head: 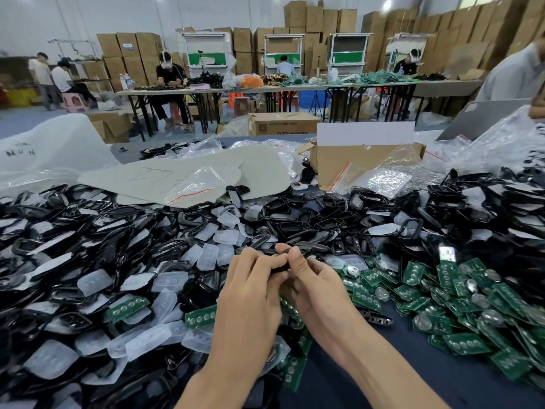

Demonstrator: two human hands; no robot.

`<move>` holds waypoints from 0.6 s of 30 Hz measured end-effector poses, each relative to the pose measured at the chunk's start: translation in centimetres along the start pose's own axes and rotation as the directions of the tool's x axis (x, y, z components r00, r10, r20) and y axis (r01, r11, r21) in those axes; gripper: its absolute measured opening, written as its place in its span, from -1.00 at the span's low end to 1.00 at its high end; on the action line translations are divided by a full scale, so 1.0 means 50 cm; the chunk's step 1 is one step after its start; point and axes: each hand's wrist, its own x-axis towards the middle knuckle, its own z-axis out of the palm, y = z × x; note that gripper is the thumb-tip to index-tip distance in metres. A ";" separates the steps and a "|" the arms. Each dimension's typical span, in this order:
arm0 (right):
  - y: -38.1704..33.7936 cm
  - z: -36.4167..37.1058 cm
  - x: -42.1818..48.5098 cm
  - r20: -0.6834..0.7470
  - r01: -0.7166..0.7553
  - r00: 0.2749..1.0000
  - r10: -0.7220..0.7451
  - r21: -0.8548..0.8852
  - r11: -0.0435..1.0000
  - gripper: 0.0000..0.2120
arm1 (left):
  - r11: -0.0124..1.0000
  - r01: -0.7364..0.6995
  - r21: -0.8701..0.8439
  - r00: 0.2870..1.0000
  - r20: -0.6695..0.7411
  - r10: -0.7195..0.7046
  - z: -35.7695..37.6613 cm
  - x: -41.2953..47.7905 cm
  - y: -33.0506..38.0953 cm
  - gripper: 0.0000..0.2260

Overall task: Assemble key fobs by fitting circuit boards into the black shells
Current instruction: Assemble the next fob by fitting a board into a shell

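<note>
Both of my hands meet at the middle of the table around one black shell (295,255). My left hand (250,293) grips its left side with curled fingers. My right hand (317,287) pinches its right end between thumb and fingers. Most of the shell is hidden by my fingers, and I cannot tell whether a board sits inside it. A heap of green circuit boards (460,293) with coin cells lies to the right. Loose black shells (295,214) cover the table beyond my hands.
Translucent rubber button pads (165,302) mix with black shells on the left. A torn cardboard box (354,163) and clear plastic bags (383,178) stand behind the heap. Bare dark tabletop (392,367) shows at the near right. Other people work at tables far behind.
</note>
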 end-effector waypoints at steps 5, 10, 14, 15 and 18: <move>-0.001 -0.005 -0.001 0.016 -0.003 1.000 0.003 -0.020 1.000 -0.68 | 0.998 0.044 -0.045 0.999 -0.026 -0.045 -0.003 0.004 -0.002 -0.84; 0.000 0.002 -0.004 0.025 -0.001 1.000 0.002 -0.009 1.000 -0.75 | 1.000 -0.005 -0.026 0.999 -0.047 0.004 -0.007 0.001 -0.004 -0.83; 0.005 0.005 0.000 0.000 -0.009 1.000 0.009 0.021 1.000 -0.75 | 0.998 -0.051 0.037 0.995 -0.079 0.054 -0.006 0.006 -0.010 -0.81; 0.006 0.005 0.001 -0.014 -0.012 1.000 0.012 0.037 0.999 -0.73 | 0.997 -0.062 0.050 0.995 -0.076 0.065 -0.005 0.007 -0.011 -0.80; 0.006 0.002 0.003 -0.053 -0.006 0.999 0.011 0.080 0.997 -0.69 | 0.995 -0.068 0.067 0.996 -0.054 0.071 -0.002 0.011 -0.007 -0.81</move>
